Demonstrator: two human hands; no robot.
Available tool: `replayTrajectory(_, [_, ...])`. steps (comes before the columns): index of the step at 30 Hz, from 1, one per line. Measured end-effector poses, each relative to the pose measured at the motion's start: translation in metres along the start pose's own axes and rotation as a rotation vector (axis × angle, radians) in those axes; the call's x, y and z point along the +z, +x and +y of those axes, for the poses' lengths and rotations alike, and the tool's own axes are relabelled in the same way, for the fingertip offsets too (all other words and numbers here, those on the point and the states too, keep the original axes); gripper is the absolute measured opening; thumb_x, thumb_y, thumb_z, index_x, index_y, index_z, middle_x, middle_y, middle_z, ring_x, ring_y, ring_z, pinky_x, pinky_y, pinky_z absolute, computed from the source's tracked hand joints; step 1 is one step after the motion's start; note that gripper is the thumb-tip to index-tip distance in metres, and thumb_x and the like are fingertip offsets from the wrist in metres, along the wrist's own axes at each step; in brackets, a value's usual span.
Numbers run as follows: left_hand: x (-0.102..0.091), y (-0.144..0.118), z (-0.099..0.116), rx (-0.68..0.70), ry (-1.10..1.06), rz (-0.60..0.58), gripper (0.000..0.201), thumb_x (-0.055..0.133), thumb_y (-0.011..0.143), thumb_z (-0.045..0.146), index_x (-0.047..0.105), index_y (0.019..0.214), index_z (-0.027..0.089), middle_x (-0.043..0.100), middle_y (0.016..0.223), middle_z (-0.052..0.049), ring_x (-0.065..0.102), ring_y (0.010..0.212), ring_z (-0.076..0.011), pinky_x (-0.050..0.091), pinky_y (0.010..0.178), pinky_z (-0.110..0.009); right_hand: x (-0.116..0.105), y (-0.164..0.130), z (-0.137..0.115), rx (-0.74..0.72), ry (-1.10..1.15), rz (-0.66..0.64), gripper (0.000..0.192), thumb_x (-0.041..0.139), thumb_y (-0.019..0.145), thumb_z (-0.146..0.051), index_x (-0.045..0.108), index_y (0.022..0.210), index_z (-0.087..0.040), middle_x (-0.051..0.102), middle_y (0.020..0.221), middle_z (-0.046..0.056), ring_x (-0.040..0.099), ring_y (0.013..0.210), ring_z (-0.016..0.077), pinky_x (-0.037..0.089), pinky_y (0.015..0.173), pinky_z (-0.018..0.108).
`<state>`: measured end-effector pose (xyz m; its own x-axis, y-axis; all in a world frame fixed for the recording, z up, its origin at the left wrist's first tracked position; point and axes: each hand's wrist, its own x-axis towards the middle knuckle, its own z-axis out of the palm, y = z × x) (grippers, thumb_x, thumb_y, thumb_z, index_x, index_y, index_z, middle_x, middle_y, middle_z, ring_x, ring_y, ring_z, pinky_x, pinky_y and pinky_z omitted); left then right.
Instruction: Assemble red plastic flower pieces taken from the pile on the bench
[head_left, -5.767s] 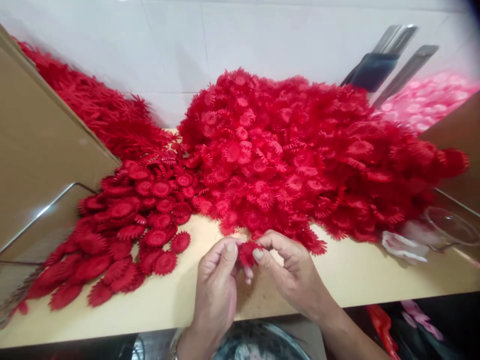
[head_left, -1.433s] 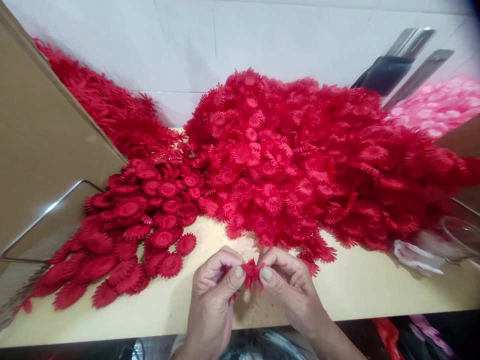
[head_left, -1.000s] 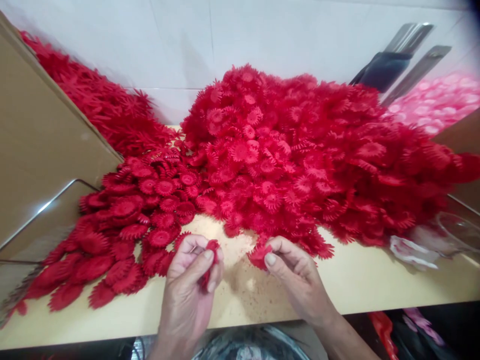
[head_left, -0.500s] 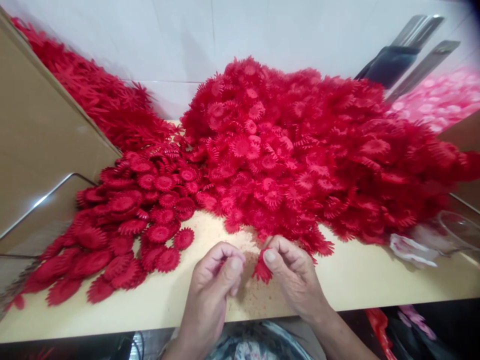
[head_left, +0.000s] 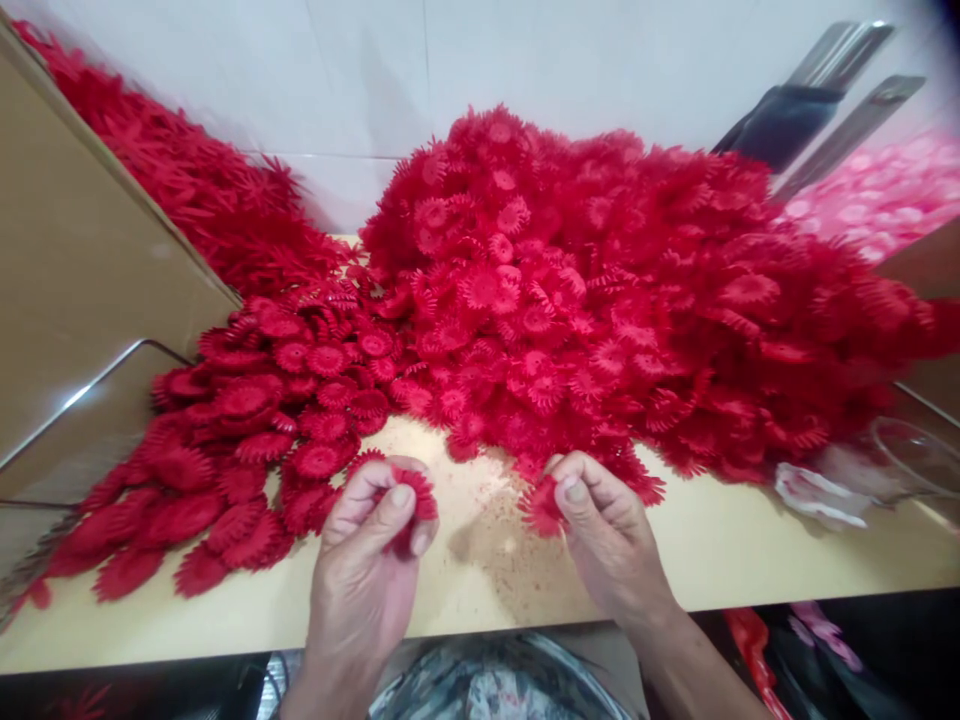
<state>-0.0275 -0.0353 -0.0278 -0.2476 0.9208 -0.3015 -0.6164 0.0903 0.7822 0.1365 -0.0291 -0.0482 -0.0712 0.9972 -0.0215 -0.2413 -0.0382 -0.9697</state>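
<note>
Between thumb and fingers of my left hand (head_left: 371, 540) is a round red fabric flower piece (head_left: 414, 492) with a fringed edge. My right hand (head_left: 604, 530) pinches another red flower piece (head_left: 541, 508), whose petals fan out toward the left. Both hands hover over the front of the pale table (head_left: 487, 600), apart from each other. Just left of my left hand lies a loose spread of flat red fringed discs (head_left: 247, 470). Behind both hands rises a large heap of red flower pieces (head_left: 555, 300).
Cardboard panels (head_left: 82, 220) stand at the left, with narrow-petalled red pieces (head_left: 187, 180) behind. Pink pieces (head_left: 892, 195) lie at the far right near metal strips (head_left: 847, 130). A crumpled white scrap (head_left: 817, 495) rests at the right, and dark bags hang below the table edge.
My left hand has moved left and now holds a red flower piece, where its fingers showed none before. My right hand keeps its piece, now turned with the petals spread.
</note>
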Motion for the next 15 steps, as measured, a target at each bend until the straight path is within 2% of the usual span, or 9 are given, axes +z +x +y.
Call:
replayTrajectory(4, [0.006, -0.007, -0.007, -0.147, 0.102, -0.088, 0.015, 0.072, 0.063, 0.021, 0.059, 0.069, 0.017, 0.053, 0.056, 0.003, 0.039, 0.045, -0.0059, 0.029, 0.04, -0.016, 0.005, -0.001, -0.001, 0.013, -0.109, -0.066, 0.027, 0.053, 0.083, -0.043, 0.051, 0.072, -0.019, 0.042, 0.06, -0.003, 0.037, 0.052, 0.0089, 0.031, 0.048, 0.021])
replayTrajectory(8, [0.011, -0.016, -0.017, -0.2, 0.22, -0.217, 0.022, 0.068, 0.07, 0.03, 0.062, 0.087, 0.017, 0.056, 0.066, 0.0, 0.044, 0.053, -0.0068, 0.029, 0.044, -0.015, 0.01, -0.002, 0.002, -0.041, -0.282, -0.063, 0.03, 0.051, 0.084, -0.043, 0.049, 0.067, -0.018, 0.044, 0.058, -0.003, 0.04, 0.054, 0.0098, 0.032, 0.05, 0.022])
replayTrajectory(11, [0.01, -0.018, -0.019, -0.182, 0.254, -0.258, 0.024, 0.07, 0.068, 0.033, 0.063, 0.083, 0.015, 0.057, 0.066, -0.001, 0.044, 0.055, -0.0075, 0.027, 0.044, -0.016, 0.01, -0.002, 0.005, -0.072, -0.383, -0.043, 0.03, 0.051, 0.084, -0.042, 0.048, 0.065, -0.019, 0.044, 0.057, -0.003, 0.041, 0.054, 0.0104, 0.033, 0.051, 0.023])
replayTrajectory(15, [0.007, -0.017, -0.018, -0.195, 0.247, -0.244, 0.019, 0.071, 0.066, 0.03, 0.062, 0.074, 0.015, 0.054, 0.059, 0.001, 0.04, 0.05, -0.0066, 0.026, 0.043, -0.017, 0.01, -0.002, 0.006, -0.086, -0.454, -0.037, 0.029, 0.05, 0.084, -0.041, 0.048, 0.065, -0.019, 0.043, 0.056, -0.004, 0.04, 0.052, 0.0104, 0.032, 0.05, 0.023])
